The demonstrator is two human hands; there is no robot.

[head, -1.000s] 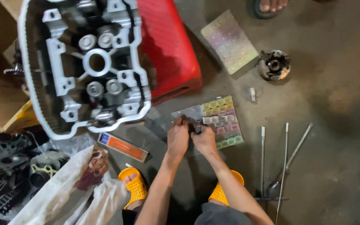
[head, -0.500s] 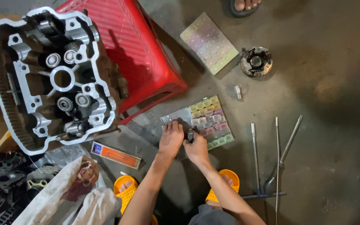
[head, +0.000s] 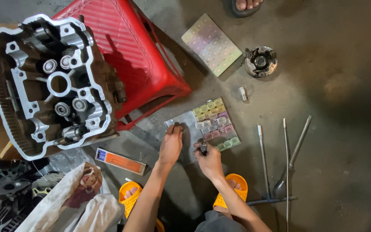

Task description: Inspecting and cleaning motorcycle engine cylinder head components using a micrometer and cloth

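Compartment box (head: 213,124) on the floor looks light, brittle plastic; grab its edges. Left hand (head: 171,144) presses its clear lid with loosely bent fingers, right hand (head: 210,160) pinches a small dark tool (head: 203,147).

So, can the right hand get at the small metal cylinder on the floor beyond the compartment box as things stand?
Probably yes. The right hand sits at the compartment box, already holding a small dark tool. The metal cylinder lies just past the box on bare floor, nothing between, though the hand is occupied.

Concrete floor (head: 348,51), stained. On it: red stool (head: 134,56), compartment tray (head: 213,124), its lid (head: 211,44), round metal part (head: 260,61), long tools (head: 280,163), orange box (head: 121,161).
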